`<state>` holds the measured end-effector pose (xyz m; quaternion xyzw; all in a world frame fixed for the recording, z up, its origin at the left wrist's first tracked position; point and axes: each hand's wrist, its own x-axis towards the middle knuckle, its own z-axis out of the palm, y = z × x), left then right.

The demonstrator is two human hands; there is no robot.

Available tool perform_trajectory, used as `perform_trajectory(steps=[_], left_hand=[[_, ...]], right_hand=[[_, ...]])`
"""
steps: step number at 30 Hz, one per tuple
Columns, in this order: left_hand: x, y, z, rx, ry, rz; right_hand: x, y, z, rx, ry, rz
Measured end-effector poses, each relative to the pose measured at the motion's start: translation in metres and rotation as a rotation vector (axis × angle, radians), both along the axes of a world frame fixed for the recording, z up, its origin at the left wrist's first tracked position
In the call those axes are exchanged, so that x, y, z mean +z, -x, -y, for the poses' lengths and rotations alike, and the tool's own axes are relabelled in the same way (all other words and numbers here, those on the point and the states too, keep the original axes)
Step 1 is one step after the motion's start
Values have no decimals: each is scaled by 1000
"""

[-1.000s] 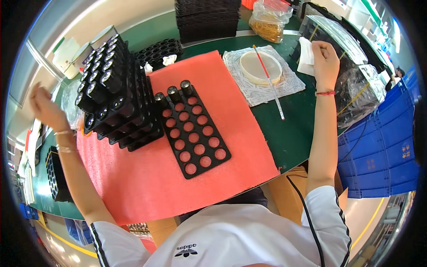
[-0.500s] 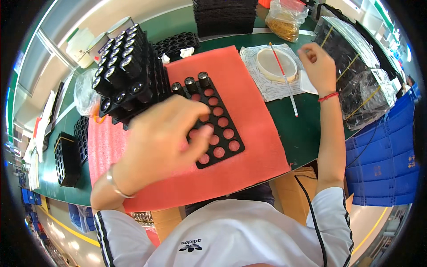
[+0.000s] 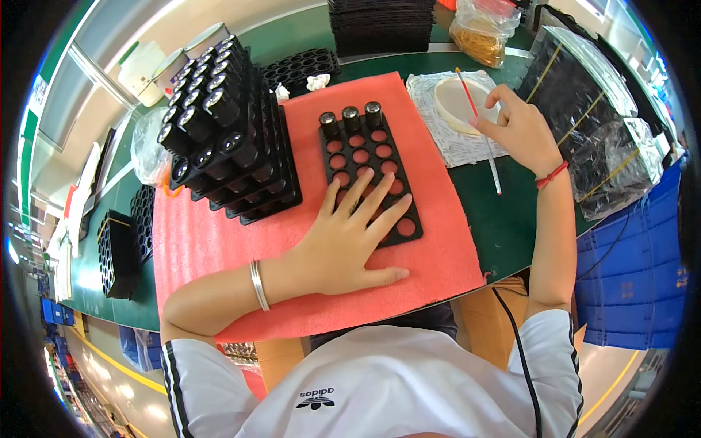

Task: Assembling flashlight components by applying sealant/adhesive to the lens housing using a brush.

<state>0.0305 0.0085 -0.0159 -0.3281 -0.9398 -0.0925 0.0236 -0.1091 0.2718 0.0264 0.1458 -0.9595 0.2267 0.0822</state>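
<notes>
My left hand (image 3: pixel 347 237) lies with fingers spread over the near part of a flat black tray (image 3: pixel 399 155) with round holes. Three short black cylinders with shiny metal tops stand in the tray's far row, among them the right-hand cylinder (image 3: pixel 373 112). Pink foam shows through the other visible holes; my fingers cover some. My right hand (image 3: pixel 527 130) is over a round white dish (image 3: pixel 454 109), thumb and index finger apart. A thin brush with a red-and-white handle (image 3: pixel 491 157) lies across the dish, and my thumb tip overlaps it; whether they touch I cannot tell.
Left of the tray rises a tall stack of black trays (image 3: pixel 255 157) filled with similar cylinders. A pink foam mat (image 3: pixel 438 241) covers part of the green table (image 3: pixel 504 244). Plastic-wrapped black bundles (image 3: pixel 584 109) stand at the right, blue crates (image 3: pixel 635 270) beyond them.
The holed tray has shifted right and away from me with its three cylinders. My left hand has come down onto it and spread out. My right hand has moved closer to the brush.
</notes>
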Motion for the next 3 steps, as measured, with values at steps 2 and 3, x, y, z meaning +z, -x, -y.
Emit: perform_trajectory(steps=[2,3], left_hand=[[-5,12,0,-1,-7,3],[-10,20,0,-20,-19,1]], right_hand=[[0,-3,3,32,-71,12],[-3,-3,2,58,-108,8]])
